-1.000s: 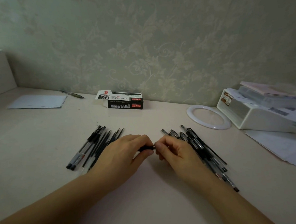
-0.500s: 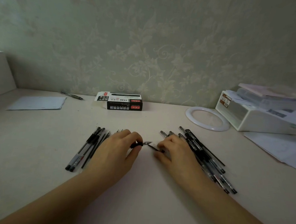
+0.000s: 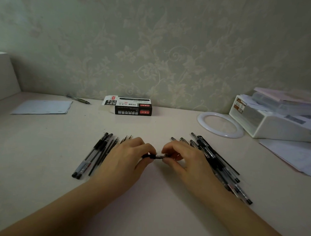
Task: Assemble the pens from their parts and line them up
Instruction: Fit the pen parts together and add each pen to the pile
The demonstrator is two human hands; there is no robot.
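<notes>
My left hand (image 3: 125, 159) and my right hand (image 3: 183, 160) meet at the middle of the desk, both pinching one pen (image 3: 155, 156) that lies level between them. My left fingers hold its black grip end, my right fingers its clear barrel. Most of the pen is hidden inside the hands. A row of pens and loose refills (image 3: 97, 154) lies left of my left hand. A heap of black-and-clear pens (image 3: 219, 164) lies under and to the right of my right hand.
A black-and-white pen box (image 3: 131, 108) stands at the wall. A white ring (image 3: 220, 122) and a white tray of papers (image 3: 277, 122) sit at the right, with loose sheets (image 3: 293, 155) beside. At the far left lie a sheet of paper (image 3: 41, 107) and a single pen (image 3: 78, 99).
Half a second ago the two hands were apart, each with a separate piece. Now they have come together and the pieces are joined end to end.
</notes>
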